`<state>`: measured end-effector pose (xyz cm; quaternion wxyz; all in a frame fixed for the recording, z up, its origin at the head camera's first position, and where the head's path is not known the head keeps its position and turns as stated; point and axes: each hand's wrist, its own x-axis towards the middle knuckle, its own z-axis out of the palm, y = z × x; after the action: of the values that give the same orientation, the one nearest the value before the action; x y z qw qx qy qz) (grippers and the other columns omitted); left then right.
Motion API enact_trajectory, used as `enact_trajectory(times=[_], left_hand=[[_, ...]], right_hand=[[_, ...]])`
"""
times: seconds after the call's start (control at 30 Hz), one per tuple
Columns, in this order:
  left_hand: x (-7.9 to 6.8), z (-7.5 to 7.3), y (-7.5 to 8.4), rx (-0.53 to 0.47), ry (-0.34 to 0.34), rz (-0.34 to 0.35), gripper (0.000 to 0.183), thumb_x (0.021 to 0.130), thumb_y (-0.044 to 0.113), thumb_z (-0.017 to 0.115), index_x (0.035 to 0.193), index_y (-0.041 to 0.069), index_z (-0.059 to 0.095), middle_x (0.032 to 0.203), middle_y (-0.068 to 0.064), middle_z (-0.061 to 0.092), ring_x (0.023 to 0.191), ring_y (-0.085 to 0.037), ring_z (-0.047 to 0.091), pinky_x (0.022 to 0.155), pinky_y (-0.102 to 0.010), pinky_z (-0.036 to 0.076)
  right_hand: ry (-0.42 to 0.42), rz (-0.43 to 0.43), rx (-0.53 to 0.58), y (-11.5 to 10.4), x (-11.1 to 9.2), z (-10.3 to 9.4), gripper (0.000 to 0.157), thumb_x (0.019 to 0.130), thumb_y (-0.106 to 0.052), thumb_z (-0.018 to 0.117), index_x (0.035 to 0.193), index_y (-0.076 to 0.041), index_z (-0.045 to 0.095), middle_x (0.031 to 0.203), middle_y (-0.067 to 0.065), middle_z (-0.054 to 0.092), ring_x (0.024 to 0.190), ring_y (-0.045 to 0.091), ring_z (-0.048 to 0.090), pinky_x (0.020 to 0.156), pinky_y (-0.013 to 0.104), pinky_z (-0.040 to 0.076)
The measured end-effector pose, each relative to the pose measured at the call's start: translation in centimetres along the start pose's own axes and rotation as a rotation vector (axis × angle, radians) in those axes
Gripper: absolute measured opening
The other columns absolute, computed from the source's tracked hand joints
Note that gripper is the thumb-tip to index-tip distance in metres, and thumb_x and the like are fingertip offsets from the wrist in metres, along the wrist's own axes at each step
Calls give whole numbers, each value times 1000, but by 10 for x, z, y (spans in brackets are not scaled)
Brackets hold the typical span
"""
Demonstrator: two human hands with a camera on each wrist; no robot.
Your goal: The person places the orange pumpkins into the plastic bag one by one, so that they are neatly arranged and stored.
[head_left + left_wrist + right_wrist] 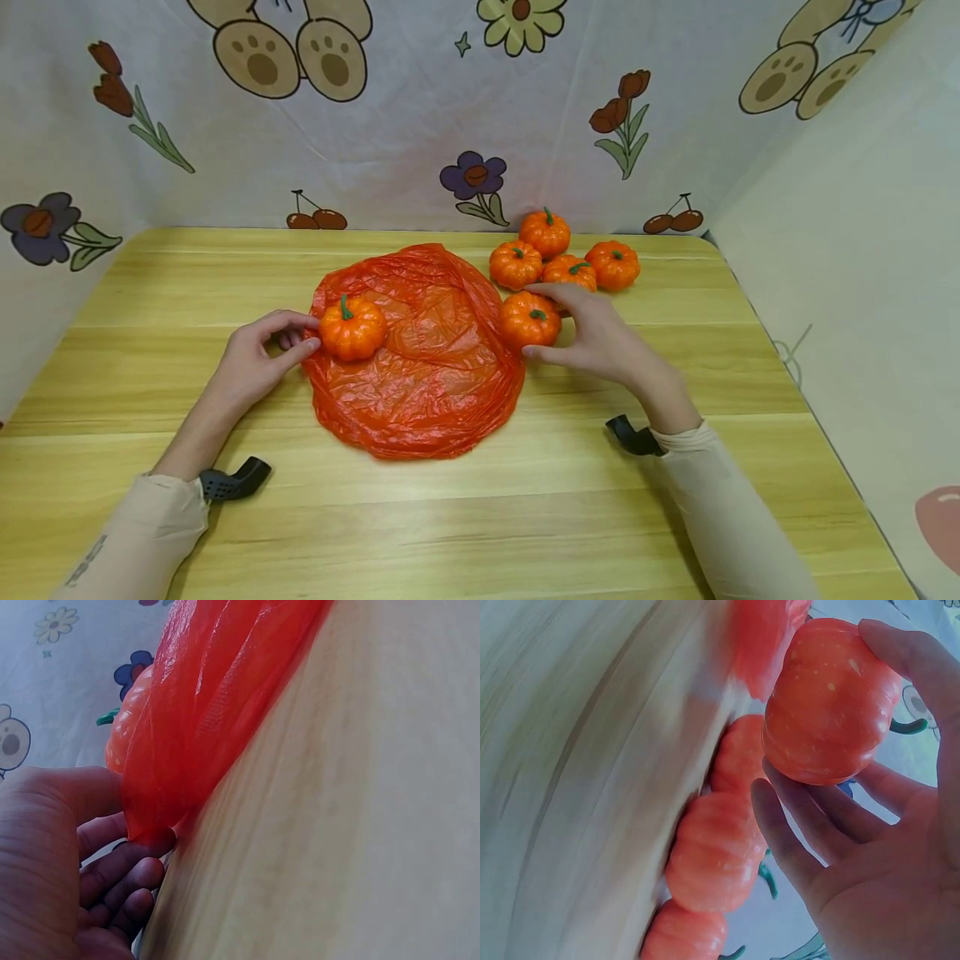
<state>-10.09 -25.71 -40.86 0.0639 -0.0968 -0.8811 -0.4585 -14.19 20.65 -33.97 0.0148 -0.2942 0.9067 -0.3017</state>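
Head view: the glossy orange, ribbed plastic-looking pumpkin with a green stem [523,323] lies just left of the right hand [596,329], whose thumb and fingers curve round it and grip it. It sits at the right edge of the crumpled, thin red plastic bag [420,408], so the bag's middle lies to the left of it, across the tabletop [420,533]. Its body is squat and round (no clear long axis to line up), with the stem side up. Opposite, the left hand [258,354] pinches the bag's left edge between thumb and fingers. Just beside that pinch is a second orange pumpkin with an upright green stem [351,333], nearer the left hand; whether it rests on the film or inside it, I cannot tell. Four similar orange pumpkins [545,233] cluster beyond the right hand, near the tabletop's far edge
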Motion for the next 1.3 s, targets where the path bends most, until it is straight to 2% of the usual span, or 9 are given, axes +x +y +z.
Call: enact_trajectory(times=[0.33, 0.53, 0.73, 0.87, 0.97, 1.3], left_hand=[[1, 1, 0, -1, 5, 17, 21, 97, 11, 77, 117, 9, 76, 97, -3, 65, 84, -11, 53, 73, -16, 43], [1, 1, -1, 4, -3, 7, 21, 97, 12, 77, 118, 9, 76, 99, -4, 66, 85, -12, 53, 73, -16, 42], [0, 0, -1, 6, -1, 6, 22, 97, 12, 77, 119, 9, 76, 99, -4, 65, 85, -11, 53, 73, -16, 42], [0, -1, -1, 7, 1, 7, 21, 97, 12, 77, 118, 9, 76, 98, -4, 65, 84, -11, 53, 73, -16, 42], [0, -2, -1, 9, 1, 10, 21, 98, 12, 76, 118, 9, 76, 98, -3, 65, 84, -11, 53, 73, -16, 42], [1, -1, -1, 3, 1, 18, 20, 97, 12, 77, 117, 9, 77, 97, -4, 66, 84, -11, 53, 73, -16, 42]], right_hand=[[-80, -21, 60, -22, 15, 15, 80, 84, -34, 90, 150, -8, 53, 144, 6, 61, 127, 24, 62, 107, 48, 52], [-140, -29, 37, -39, 25, 28, 82, 85, -39, 87, 152, -8, 50, 147, 7, 59, 132, 26, 58, 114, 49, 46], [-170, -63, 63, -58, 36, 46, 81, 85, -38, 88, 149, -8, 48, 141, 4, 61, 126, 22, 60, 112, 43, 47], [-193, -91, 90, -71, 41, 57, 76, 84, -37, 88, 144, -11, 48, 135, 0, 61, 122, 17, 61, 110, 38, 49], [-210, -111, 79, -80, 44, 64, 72, 84, -38, 88, 140, -14, 48, 131, -2, 61, 121, 14, 61, 110, 36, 49], [-261, -147, 25, -107, 54, 85, 74, 85, -43, 86, 141, -15, 47, 132, -2, 60, 120, 10, 59, 109, 31, 48]])
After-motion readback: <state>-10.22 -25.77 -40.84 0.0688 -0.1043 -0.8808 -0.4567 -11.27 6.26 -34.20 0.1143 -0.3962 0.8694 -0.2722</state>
